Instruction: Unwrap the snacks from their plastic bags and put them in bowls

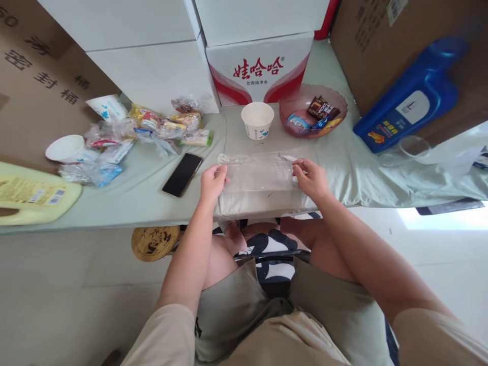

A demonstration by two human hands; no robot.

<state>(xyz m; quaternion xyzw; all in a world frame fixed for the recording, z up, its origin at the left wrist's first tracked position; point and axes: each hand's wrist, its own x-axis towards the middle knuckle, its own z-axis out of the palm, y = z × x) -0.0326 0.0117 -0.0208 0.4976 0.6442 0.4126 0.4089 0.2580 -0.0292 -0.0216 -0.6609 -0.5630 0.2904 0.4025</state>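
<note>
A clear plastic bag (257, 173) lies flat on the pale green table cloth (145, 193) just in front of me. My left hand (212, 182) pinches the bag's left edge. My right hand (310, 178) pinches its right edge near the top corner. Both hands have their fingers closed on the plastic. A white paper cup (257, 120) stands just behind the bag. Right of the cup a pink translucent bowl (339, 104) holds wrapped snacks.
A black phone (182, 174) lies left of the bag. Wrapped snacks (160, 127) and two paper cups (66, 148) crowd the left. White cartons (259, 66) stand behind, a blue jug (412, 99) at right, a yellow jug (30, 195) at left, a wooden stool (154, 243) below.
</note>
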